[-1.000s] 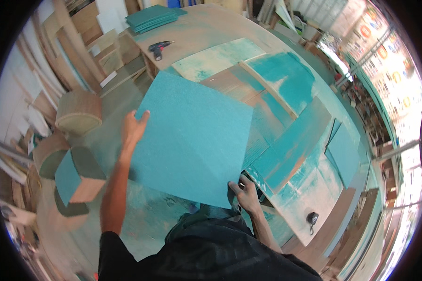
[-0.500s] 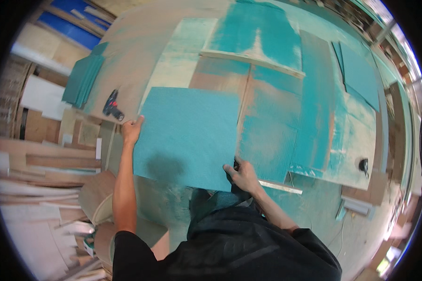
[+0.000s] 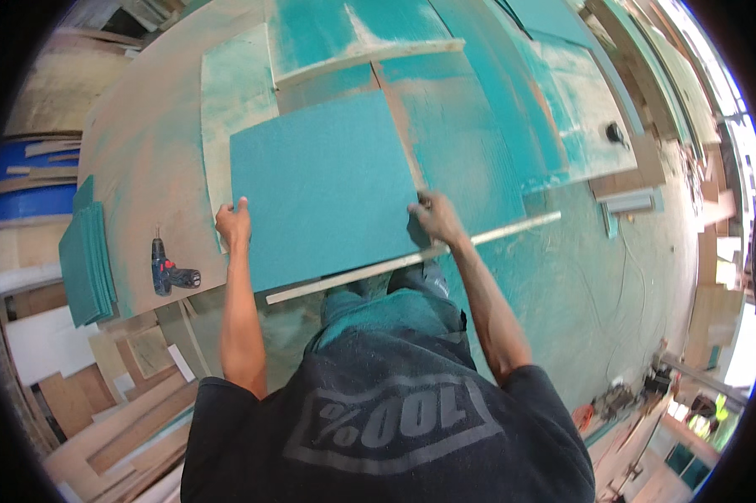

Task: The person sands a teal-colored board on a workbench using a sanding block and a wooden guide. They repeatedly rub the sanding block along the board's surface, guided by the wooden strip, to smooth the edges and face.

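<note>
One teal panel (image 3: 323, 189) is in my two hands — a second ago it hung tilted over the floor, now it lies almost square over the big counter (image 3: 155, 159), so the carry looks nearly done. My left hand (image 3: 233, 223) has its fingers clamped on the panel's near-left corner; my right hand (image 3: 435, 217) grips the right edge. I count one drill (image 3: 166, 270), one stack of teal sheets (image 3: 87, 261), and one long batten (image 3: 411, 257) under the near edge.

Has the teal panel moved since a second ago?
Yes. The teal panel, gripped by the left hand and right hand, has gone from the open floor onto the painted boards, above the wooden strip.
</note>
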Demonstrator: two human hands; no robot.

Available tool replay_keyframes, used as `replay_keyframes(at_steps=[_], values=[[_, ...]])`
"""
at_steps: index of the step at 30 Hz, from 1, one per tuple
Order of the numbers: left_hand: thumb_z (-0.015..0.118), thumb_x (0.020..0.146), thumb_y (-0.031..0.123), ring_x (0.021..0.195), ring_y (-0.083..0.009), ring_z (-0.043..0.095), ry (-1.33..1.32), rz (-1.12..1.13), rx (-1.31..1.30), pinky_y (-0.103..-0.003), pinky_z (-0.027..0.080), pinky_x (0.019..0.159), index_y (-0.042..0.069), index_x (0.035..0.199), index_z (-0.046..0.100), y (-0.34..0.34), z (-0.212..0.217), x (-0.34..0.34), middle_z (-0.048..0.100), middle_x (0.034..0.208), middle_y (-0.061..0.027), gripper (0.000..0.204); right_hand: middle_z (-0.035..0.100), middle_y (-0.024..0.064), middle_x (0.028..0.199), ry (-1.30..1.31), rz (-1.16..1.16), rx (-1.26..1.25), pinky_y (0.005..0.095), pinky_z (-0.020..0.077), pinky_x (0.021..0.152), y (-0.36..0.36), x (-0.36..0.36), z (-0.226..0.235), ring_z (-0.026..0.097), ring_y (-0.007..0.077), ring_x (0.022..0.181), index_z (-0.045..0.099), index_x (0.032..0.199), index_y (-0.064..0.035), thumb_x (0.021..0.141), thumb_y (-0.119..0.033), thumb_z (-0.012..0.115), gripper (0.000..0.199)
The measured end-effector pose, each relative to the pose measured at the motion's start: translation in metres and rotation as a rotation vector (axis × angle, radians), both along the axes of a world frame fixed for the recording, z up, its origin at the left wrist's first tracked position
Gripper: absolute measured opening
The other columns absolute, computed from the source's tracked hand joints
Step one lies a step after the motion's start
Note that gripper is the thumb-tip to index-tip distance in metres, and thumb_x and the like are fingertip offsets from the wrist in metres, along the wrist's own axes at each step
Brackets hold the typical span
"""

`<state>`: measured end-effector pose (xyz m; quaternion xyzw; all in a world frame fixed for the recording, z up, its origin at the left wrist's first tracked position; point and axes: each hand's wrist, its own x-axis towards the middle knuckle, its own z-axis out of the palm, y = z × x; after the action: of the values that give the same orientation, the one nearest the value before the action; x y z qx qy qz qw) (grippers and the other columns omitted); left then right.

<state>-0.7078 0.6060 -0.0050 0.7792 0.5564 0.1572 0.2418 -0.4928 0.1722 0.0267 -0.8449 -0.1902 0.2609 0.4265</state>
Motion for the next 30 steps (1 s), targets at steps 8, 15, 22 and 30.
replay_keyframes(at_steps=[8, 15, 22, 30], values=[[0.077, 0.092, 0.036, 0.106, -0.0431, 0.073, 0.041, -0.072, 0.032, -0.05, 0.056, 0.095, -0.008, 0.117, 0.071, -0.026, 0.006, 0.012, 0.076, 0.112, -0.0276, 0.052, 0.073, 0.0271, 0.095, -0.076, -0.021, -0.102, 0.0479, 0.0552, 0.082, -0.006, 0.008, -0.013, 0.072, 0.0434, 0.092, 0.07, 0.102, 0.0071, 0.084, -0.017, 0.078, 0.031], [0.078, 0.09, 0.04, 0.109, -0.043, 0.073, 0.105, -0.093, 0.001, -0.049, 0.056, 0.096, -0.01, 0.117, 0.071, -0.032, 0.003, -0.005, 0.075, 0.112, -0.0288, 0.057, 0.069, 0.0229, 0.096, -0.052, 0.028, -0.134, 0.0464, 0.0551, 0.084, -0.011, 0.0, -0.006, 0.071, 0.0393, 0.094, 0.07, 0.103, 0.006, 0.081, -0.013, 0.081, 0.031], [0.079, 0.084, 0.058, 0.102, -0.0455, 0.073, 0.388, -0.177, 0.092, -0.051, 0.056, 0.092, -0.01, 0.108, 0.076, -0.046, 0.034, 0.005, 0.075, 0.107, -0.0309, 0.072, 0.069, 0.0212, 0.099, -0.011, 0.004, -0.064, 0.0455, 0.0558, 0.085, -0.016, -0.002, -0.005, 0.07, 0.0373, 0.096, 0.065, 0.102, 0.004, 0.083, -0.011, 0.081, 0.029], [0.081, 0.082, 0.061, 0.094, -0.0492, 0.073, 0.508, -0.182, 0.084, -0.054, 0.056, 0.09, -0.012, 0.092, 0.074, -0.059, 0.044, 0.024, 0.074, 0.095, -0.0335, 0.074, 0.068, 0.0152, 0.085, 0.088, 0.003, -0.129, 0.0427, 0.0525, 0.076, -0.018, 0.004, 0.003, 0.065, 0.0284, 0.08, 0.059, 0.098, 0.001, 0.088, -0.011, 0.081, 0.027]])
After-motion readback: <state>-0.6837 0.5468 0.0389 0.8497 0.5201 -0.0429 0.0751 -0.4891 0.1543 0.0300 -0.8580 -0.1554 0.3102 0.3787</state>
